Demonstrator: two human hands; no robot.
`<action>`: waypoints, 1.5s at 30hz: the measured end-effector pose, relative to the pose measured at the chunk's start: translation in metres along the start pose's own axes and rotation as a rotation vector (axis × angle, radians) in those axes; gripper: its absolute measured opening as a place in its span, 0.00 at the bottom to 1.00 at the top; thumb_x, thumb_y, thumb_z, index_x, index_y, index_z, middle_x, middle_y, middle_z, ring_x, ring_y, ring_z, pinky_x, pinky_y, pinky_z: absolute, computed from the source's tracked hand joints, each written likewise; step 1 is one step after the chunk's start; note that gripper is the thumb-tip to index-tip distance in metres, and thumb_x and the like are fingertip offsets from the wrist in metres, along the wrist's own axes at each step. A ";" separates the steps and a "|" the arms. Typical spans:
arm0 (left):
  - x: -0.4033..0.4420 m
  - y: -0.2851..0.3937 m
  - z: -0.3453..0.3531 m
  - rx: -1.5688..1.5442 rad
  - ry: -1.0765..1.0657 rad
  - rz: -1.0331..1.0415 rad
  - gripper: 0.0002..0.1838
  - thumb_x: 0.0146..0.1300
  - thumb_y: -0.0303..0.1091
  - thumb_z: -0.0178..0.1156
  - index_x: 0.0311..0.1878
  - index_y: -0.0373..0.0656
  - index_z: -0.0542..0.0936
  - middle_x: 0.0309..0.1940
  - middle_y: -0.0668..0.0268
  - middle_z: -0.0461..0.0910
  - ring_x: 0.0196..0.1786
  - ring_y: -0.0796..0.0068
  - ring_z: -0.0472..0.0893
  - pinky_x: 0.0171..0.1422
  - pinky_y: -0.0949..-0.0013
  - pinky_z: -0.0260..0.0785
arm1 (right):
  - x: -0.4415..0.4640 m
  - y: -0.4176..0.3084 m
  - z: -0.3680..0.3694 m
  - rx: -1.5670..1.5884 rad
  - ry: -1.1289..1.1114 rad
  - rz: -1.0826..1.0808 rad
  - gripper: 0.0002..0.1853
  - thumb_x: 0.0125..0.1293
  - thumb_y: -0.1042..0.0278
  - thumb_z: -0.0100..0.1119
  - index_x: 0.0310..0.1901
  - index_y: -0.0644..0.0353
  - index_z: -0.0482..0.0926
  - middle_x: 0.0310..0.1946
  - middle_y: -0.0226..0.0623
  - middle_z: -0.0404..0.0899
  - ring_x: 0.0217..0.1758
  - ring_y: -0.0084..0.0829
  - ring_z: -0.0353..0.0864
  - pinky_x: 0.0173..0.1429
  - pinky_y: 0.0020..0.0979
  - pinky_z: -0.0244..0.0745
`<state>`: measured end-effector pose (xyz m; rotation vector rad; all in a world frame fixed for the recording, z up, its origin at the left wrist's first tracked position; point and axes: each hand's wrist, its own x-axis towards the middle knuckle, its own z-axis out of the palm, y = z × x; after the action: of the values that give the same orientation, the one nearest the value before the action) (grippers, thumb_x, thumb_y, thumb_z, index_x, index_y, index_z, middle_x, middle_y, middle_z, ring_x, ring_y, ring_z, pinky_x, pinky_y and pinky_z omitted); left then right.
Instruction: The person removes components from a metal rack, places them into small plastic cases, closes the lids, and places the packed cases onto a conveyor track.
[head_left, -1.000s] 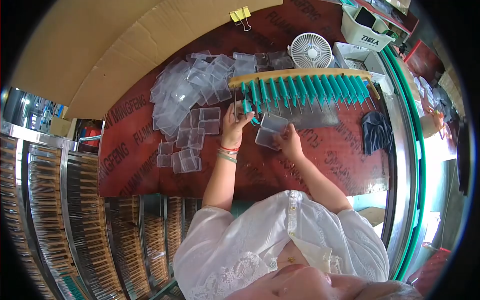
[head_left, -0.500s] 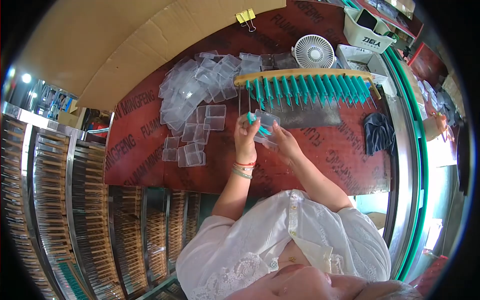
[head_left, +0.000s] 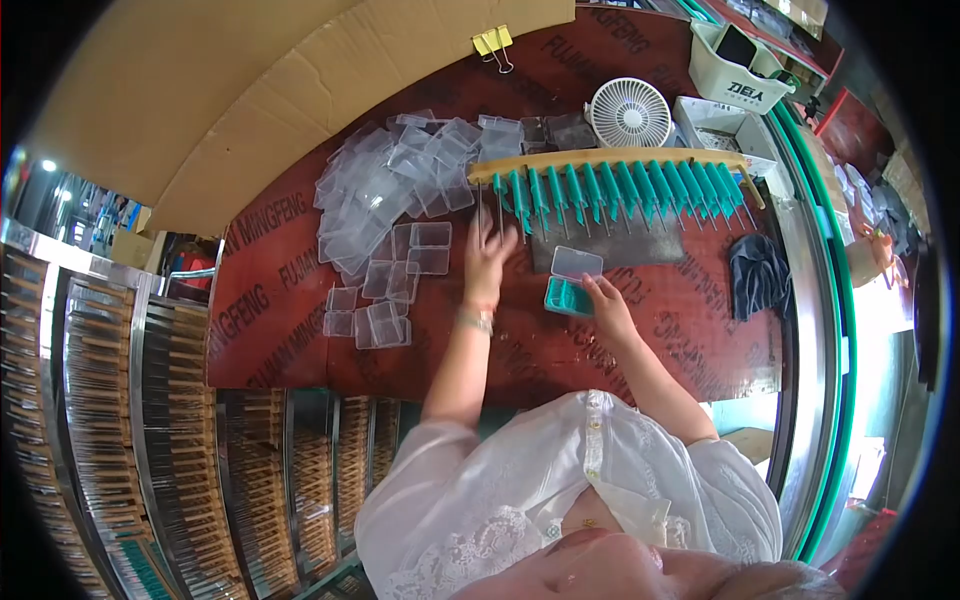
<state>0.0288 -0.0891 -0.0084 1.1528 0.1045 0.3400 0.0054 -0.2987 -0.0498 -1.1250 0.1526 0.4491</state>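
Note:
My right hand (head_left: 612,308) grips a small clear plastic box (head_left: 578,263) by its right edge, thumb and fingers closed on it. Its lid is flipped up, and teal-green pieces (head_left: 568,297) lie in the lower half. To the left, my left hand (head_left: 487,262) is raised with its fingers apart, somewhat blurred, at the bare metal rods on the left end of a wooden rack bar (head_left: 610,158). Green strips (head_left: 600,188) hang in a row on the rods along that bar. I see nothing in my left hand.
Clear plastic boxes (head_left: 385,180) are heaped left of the rack, several lying nearer me. Behind stand a white fan (head_left: 630,112) and a white bin (head_left: 738,75). A dark cloth (head_left: 758,278) lies right. Cardboard (head_left: 290,90) curves along the back left. Rod racks (head_left: 180,420) stand lower left.
My hands have separated. The box, with green pieces inside, has moved down and right in my right hand. My left hand has let go of the green strands and moved slightly left.

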 end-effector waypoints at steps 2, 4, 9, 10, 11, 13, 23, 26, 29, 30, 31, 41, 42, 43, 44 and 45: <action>0.046 -0.011 -0.011 -0.043 -0.047 0.075 0.27 0.63 0.33 0.66 0.63 0.34 0.72 0.64 0.62 0.70 0.67 0.69 0.70 0.71 0.68 0.63 | -0.002 -0.001 -0.004 0.080 0.021 0.036 0.15 0.73 0.57 0.55 0.47 0.62 0.77 0.39 0.27 0.78 0.42 0.19 0.76 0.47 0.26 0.74; 0.068 -0.030 -0.022 0.144 -0.124 0.254 0.23 0.66 0.34 0.63 0.61 0.35 0.73 0.57 0.64 0.75 0.60 0.74 0.74 0.66 0.71 0.65 | 0.005 0.004 -0.011 0.062 -0.050 0.031 0.15 0.74 0.58 0.54 0.52 0.61 0.75 0.43 0.30 0.79 0.44 0.22 0.81 0.46 0.30 0.81; 0.047 -0.006 -0.008 0.164 -0.035 0.270 0.16 0.66 0.35 0.63 0.53 0.38 0.78 0.45 0.70 0.80 0.48 0.81 0.77 0.53 0.73 0.68 | 0.003 -0.003 -0.011 0.061 0.005 -0.021 0.13 0.73 0.57 0.56 0.44 0.60 0.78 0.37 0.26 0.78 0.41 0.17 0.75 0.47 0.25 0.73; 0.036 -0.001 -0.011 0.207 -0.047 0.175 0.15 0.65 0.37 0.64 0.50 0.39 0.79 0.44 0.71 0.79 0.46 0.81 0.76 0.51 0.73 0.68 | 0.004 -0.002 -0.013 0.017 0.004 -0.040 0.15 0.73 0.55 0.56 0.44 0.61 0.78 0.37 0.26 0.78 0.41 0.17 0.75 0.47 0.25 0.72; 0.014 0.002 -0.012 0.208 -0.046 0.167 0.15 0.65 0.37 0.64 0.50 0.39 0.79 0.44 0.71 0.79 0.46 0.81 0.76 0.51 0.73 0.68 | 0.004 -0.001 -0.013 0.019 0.008 -0.034 0.15 0.73 0.55 0.56 0.44 0.61 0.78 0.37 0.26 0.78 0.41 0.17 0.75 0.47 0.25 0.72; -0.035 0.010 -0.015 0.240 0.004 0.076 0.15 0.60 0.39 0.69 0.45 0.43 0.80 0.43 0.68 0.79 0.45 0.77 0.78 0.49 0.71 0.70 | 0.007 -0.002 -0.008 -0.100 0.048 -0.072 0.19 0.73 0.52 0.56 0.46 0.63 0.79 0.38 0.27 0.79 0.40 0.17 0.74 0.46 0.24 0.71; -0.071 -0.001 0.032 1.089 -0.423 0.512 0.30 0.51 0.48 0.71 0.57 0.46 0.78 0.52 0.63 0.75 0.57 0.64 0.72 0.64 0.55 0.58 | 0.019 0.025 -0.007 -0.170 -0.001 -0.254 0.20 0.77 0.56 0.47 0.60 0.63 0.71 0.46 0.35 0.79 0.47 0.22 0.76 0.49 0.26 0.72; -0.071 -0.038 0.018 0.495 -0.095 0.150 0.39 0.63 0.57 0.61 0.71 0.44 0.65 0.63 0.58 0.70 0.62 0.66 0.71 0.70 0.56 0.58 | -0.025 -0.026 0.024 0.046 -0.248 0.054 0.22 0.74 0.65 0.53 0.65 0.59 0.63 0.48 0.39 0.78 0.54 0.27 0.75 0.51 0.29 0.76; -0.073 -0.030 0.010 -0.369 -0.027 -0.505 0.40 0.69 0.58 0.54 0.75 0.42 0.57 0.65 0.59 0.67 0.63 0.69 0.72 0.70 0.65 0.61 | -0.022 -0.014 0.016 -0.581 -0.438 -0.580 0.25 0.65 0.72 0.65 0.60 0.60 0.66 0.48 0.40 0.78 0.54 0.28 0.77 0.45 0.31 0.79; -0.076 -0.026 0.014 -0.244 -0.141 -0.434 0.38 0.68 0.52 0.59 0.73 0.42 0.60 0.65 0.59 0.67 0.63 0.70 0.71 0.68 0.66 0.62 | -0.013 -0.006 0.007 -0.631 -0.305 -0.474 0.26 0.57 0.76 0.71 0.53 0.62 0.67 0.46 0.41 0.79 0.45 0.27 0.82 0.34 0.31 0.79; -0.078 -0.025 0.017 -0.119 -0.255 -0.361 0.36 0.66 0.46 0.64 0.71 0.42 0.62 0.64 0.60 0.67 0.63 0.72 0.70 0.67 0.67 0.64 | -0.014 -0.014 0.009 -0.695 -0.186 -0.338 0.20 0.59 0.75 0.69 0.47 0.63 0.67 0.42 0.41 0.79 0.33 0.26 0.84 0.30 0.27 0.78; -0.068 -0.023 0.008 0.387 -0.271 -0.118 0.15 0.63 0.35 0.68 0.48 0.38 0.80 0.42 0.66 0.83 0.45 0.79 0.80 0.50 0.73 0.73 | -0.002 -0.004 0.003 -0.316 -0.282 -0.187 0.16 0.69 0.70 0.61 0.51 0.65 0.66 0.43 0.39 0.80 0.39 0.26 0.84 0.33 0.25 0.81; -0.067 -0.029 0.005 0.389 -0.274 -0.143 0.17 0.62 0.37 0.69 0.50 0.38 0.80 0.44 0.64 0.83 0.47 0.76 0.81 0.52 0.70 0.73 | -0.002 0.000 0.001 -0.336 -0.239 -0.218 0.17 0.68 0.70 0.61 0.52 0.65 0.67 0.43 0.38 0.80 0.41 0.25 0.83 0.35 0.25 0.80; -0.062 -0.016 0.008 0.394 -0.277 -0.140 0.17 0.62 0.37 0.69 0.50 0.38 0.80 0.44 0.64 0.83 0.47 0.76 0.81 0.52 0.70 0.73 | -0.005 0.001 -0.006 -0.332 -0.240 -0.222 0.17 0.68 0.70 0.61 0.52 0.65 0.67 0.43 0.38 0.80 0.41 0.25 0.83 0.35 0.25 0.80; -0.054 0.001 0.007 0.692 -0.265 0.153 0.20 0.59 0.40 0.70 0.50 0.39 0.80 0.46 0.60 0.82 0.49 0.69 0.81 0.55 0.65 0.72 | -0.009 0.000 -0.021 -0.533 -0.138 -0.360 0.17 0.68 0.71 0.61 0.53 0.65 0.68 0.44 0.37 0.80 0.41 0.26 0.83 0.38 0.26 0.79; -0.046 0.016 0.003 0.979 -0.251 0.450 0.24 0.57 0.43 0.71 0.51 0.39 0.79 0.48 0.56 0.81 0.52 0.63 0.80 0.57 0.60 0.71 | -0.014 -0.001 -0.038 -0.732 -0.023 -0.490 0.17 0.68 0.72 0.61 0.54 0.65 0.69 0.44 0.37 0.79 0.42 0.26 0.82 0.41 0.26 0.78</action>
<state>-0.0172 -0.1009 0.0030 2.1893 -0.2455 0.5623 -0.0033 -0.3368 -0.0610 -1.8107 -0.3342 0.0642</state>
